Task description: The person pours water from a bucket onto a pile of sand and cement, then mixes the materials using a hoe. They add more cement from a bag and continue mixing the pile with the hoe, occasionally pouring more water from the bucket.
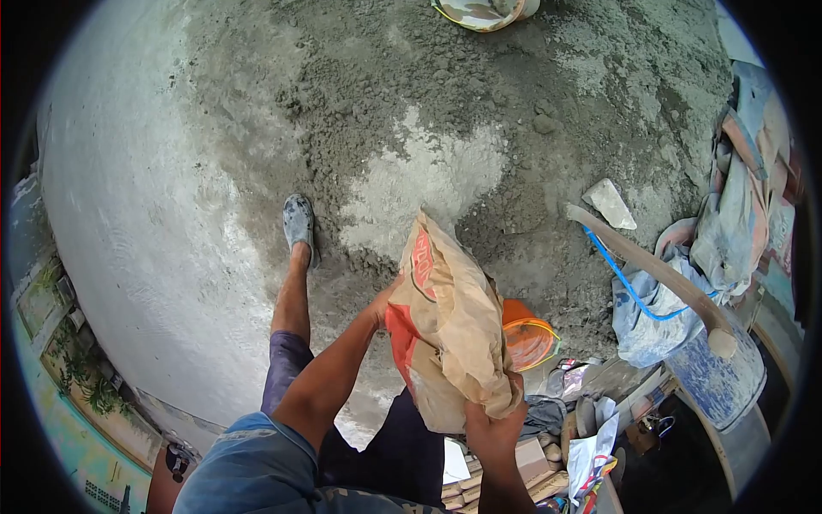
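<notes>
A brown paper cement bag (pixel 458 334) with red print is tilted in front of me, its far end over a patch of pale grey powder (pixel 428 176) on the ground. My left hand (pixel 384 304) holds the bag's left side, its fingers mostly hidden by the paper. Lower right, my right hand (pixel 498 417) is closed around the near end of the bag. Darker, lumpy grey material (pixel 342 94) surrounds the pale patch. An orange bucket (pixel 527 338) stands just right of the bag, partly covered by it.
Another bucket (pixel 488 13) is at the top edge. To the right are a white block (pixel 610 203), a wooden handle (pixel 651 265), a blue plastic chair (pixel 719 377) and dusty cloths (pixel 741 206). Stacked tiles and wrappers lie lower right. My shoe (pixel 299 224) is left of the powder.
</notes>
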A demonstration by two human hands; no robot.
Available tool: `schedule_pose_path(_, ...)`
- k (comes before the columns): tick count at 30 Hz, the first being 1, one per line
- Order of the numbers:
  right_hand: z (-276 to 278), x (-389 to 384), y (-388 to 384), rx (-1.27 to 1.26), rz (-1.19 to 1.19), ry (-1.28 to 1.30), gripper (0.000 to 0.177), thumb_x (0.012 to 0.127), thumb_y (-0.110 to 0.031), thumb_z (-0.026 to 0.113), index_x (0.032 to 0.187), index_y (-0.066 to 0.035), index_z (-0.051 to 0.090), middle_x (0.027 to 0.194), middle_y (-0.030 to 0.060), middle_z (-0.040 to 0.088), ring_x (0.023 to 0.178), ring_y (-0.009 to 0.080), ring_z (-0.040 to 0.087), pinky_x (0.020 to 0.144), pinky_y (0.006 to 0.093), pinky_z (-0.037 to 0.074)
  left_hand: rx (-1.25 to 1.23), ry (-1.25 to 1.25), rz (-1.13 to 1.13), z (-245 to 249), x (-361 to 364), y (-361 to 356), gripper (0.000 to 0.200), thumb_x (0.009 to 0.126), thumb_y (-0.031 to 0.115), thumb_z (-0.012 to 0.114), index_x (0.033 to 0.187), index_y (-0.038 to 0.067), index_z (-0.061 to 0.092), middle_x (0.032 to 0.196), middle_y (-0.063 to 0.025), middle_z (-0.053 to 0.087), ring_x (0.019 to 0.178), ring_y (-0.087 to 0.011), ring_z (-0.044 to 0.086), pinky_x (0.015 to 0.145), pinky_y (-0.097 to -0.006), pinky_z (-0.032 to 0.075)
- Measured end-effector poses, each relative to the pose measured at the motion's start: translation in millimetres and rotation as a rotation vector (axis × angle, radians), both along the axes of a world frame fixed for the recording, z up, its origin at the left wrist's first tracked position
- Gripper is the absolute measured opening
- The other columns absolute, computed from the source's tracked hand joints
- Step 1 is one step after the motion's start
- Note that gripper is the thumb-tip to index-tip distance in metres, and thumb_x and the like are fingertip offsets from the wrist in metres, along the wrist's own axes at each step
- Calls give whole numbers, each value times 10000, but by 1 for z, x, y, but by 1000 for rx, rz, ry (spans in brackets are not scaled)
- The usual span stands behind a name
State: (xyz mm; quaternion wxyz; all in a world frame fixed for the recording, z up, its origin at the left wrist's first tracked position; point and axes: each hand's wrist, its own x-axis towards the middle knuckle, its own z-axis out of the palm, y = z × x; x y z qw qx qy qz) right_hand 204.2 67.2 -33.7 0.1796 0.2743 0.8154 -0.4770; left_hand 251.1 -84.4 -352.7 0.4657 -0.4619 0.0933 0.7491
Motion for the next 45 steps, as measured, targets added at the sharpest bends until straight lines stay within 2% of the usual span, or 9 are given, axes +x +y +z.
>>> schedule_pose_path(4, -3, 1, -2, 108, 187, -103, 413, 750, -94, 680, 1104, 2, 491, 814, 160, 662, 765, 307, 688, 664, 332, 519, -112, 309, -290, -4, -13, 10, 655, 944, 560, 383, 1307, 23, 476, 1274, -103, 558, 1115, -220, 554, 975, -387, 430)
schedule_pose_path(13, 16, 23, 6, 63, 167, -84, 343, 737, -94, 709, 1028, -37, 536, 780, 154, 671, 746, 285, 697, 651, 334, 529, -148, 126, -239, 4, 0, -8, 804, 854, 674, 456, 1326, 22, 464, 1296, -145, 533, 1143, -260, 540, 987, -391, 409)
schedule_pose_path(15, 17, 35, 3, 37, 142, -67, 364, 703, -94, 752, 999, -53, 544, 788, 145, 670, 740, 269, 696, 653, 330, 531, -576, 547, -655, -25, -7, -20, 764, 864, 687, 418, 1198, 13, 553, 1176, -147, 594, 1066, -247, 573, 896, -373, 451)
schedule_pose_path(20, -1, 72, 1, -25, 112, 46, 394, 678, -102, 772, 995, -55, 543, 820, 152, 648, 734, 289, 675, 637, 349, 530, -577, 346, -827, 74, -166, -31, 769, 757, 808, 404, 780, 66, 605, 753, -75, 612, 697, -172, 597, 606, -295, 449)
schedule_pose_path(23, -2, 74, -3, 12, 154, 76, 287, 752, -96, 734, 948, -37, 532, 795, 122, 665, 729, 222, 687, 641, 305, 517, -181, 384, -882, 87, -203, -21, 521, 827, 567, 515, 779, 59, 620, 718, -45, 621, 611, -137, 601, 528, -276, 467)
schedule_pose_path(27, -7, 92, -1, 41, 124, 170, 258, 739, -81, 728, 909, -49, 537, 753, 134, 637, 683, 246, 672, 606, 319, 505, -271, 571, -891, 110, -207, -18, 191, 884, 182, 590, 873, -7, 610, 757, -59, 627, 616, -155, 597, 511, -337, 474)
schedule_pose_path(36, -43, 196, 2, 71, -82, 176, 164, 751, -72, 701, 813, -45, 552, 713, 103, 612, 631, 172, 605, 586, 286, 467, -298, 904, -1277, 124, -150, 1, 286, 893, 225, 559, 783, -33, 614, 619, -45, 578, 515, -131, 531, 471, -286, 430)
schedule_pose_path(38, -53, 215, 4, 3, -234, 43, 205, 685, -50, 721, 802, -65, 553, 694, 127, 595, 671, 317, 618, 603, 343, 489, -277, 983, -1442, 153, -144, 18, 387, 894, 306, 554, 961, -74, 540, 745, -120, 597, 652, -188, 554, 550, -349, 448)
schedule_pose_path(45, -101, 286, 56, 161, -161, 148, 223, 667, -98, 733, 820, -88, 572, 802, 179, 600, 745, 368, 622, 622, 406, 503, -294, 1075, -1345, 142, -82, 89, 329, 921, 283, 536, 854, -31, 610, 713, -46, 589, 635, -140, 517, 593, -331, 442)
